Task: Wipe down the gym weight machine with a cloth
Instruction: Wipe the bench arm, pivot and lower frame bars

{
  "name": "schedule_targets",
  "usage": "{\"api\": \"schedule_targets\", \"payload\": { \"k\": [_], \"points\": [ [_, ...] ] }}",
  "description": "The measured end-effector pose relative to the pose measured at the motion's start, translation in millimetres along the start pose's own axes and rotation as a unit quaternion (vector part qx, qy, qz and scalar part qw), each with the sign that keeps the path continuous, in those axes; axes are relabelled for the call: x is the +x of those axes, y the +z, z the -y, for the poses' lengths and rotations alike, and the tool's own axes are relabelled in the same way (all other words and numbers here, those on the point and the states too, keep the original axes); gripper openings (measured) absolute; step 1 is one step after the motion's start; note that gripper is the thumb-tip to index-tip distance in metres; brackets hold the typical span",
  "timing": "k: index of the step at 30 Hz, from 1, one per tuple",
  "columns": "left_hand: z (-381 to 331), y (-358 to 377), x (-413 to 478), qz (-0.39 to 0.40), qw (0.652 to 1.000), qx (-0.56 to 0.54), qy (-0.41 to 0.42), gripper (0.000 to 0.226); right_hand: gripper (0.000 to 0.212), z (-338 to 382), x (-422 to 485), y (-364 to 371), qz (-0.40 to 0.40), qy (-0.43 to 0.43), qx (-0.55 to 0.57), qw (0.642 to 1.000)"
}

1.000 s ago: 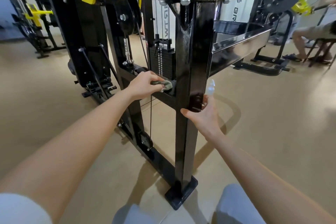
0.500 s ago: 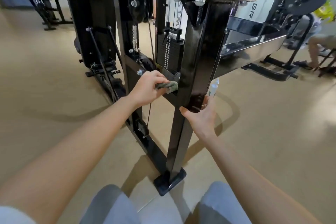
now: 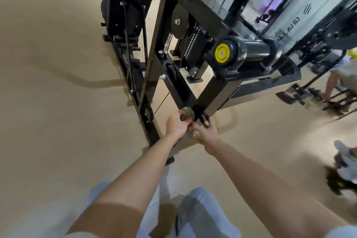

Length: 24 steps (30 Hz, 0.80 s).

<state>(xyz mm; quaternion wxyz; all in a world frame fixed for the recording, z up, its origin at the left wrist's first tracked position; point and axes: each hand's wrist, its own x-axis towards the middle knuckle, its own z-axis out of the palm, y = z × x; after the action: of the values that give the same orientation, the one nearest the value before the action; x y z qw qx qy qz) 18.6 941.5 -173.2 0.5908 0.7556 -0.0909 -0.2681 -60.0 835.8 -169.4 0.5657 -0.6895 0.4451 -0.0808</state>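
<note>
The black gym weight machine with yellow parts fills the upper middle of the head view. My left hand grips a bunched grey-green cloth against the cross bar where it meets the black upright post. My right hand is just right of it, fingers curled round the post's lower part. The spray bottle seen earlier behind that hand is hidden now.
The weight stack, a pulley and thin cables sit inside the frame. Tan floor spreads to the left. A person's legs are by another machine at right; a shoe lies at the right edge.
The camera has risen and tilted, so the machine now appears from above. Both hands stay at the same joint of bar and post, the left still on the cloth.
</note>
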Motion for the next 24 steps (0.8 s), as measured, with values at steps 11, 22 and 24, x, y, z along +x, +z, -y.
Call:
{"api": "schedule_targets", "payload": {
  "k": [11, 22, 24],
  "points": [
    [-112, -56, -122, 0.063, 0.985, -0.153, -0.056, 0.016, 0.029, 114, -158, -53, 0.187, 0.022, 0.09, 0.978],
    [-258, -85, -136, -0.108, 0.983, -0.145, 0.037, 0.017, 0.028, 243, -191, -86, -0.081, -0.268, -0.02, 0.96],
    [-270, -88, -110, -0.103, 0.99, -0.075, 0.066, 0.016, 0.021, 259, -175, -76, -0.15, -0.326, -0.086, 0.929]
  ]
}}
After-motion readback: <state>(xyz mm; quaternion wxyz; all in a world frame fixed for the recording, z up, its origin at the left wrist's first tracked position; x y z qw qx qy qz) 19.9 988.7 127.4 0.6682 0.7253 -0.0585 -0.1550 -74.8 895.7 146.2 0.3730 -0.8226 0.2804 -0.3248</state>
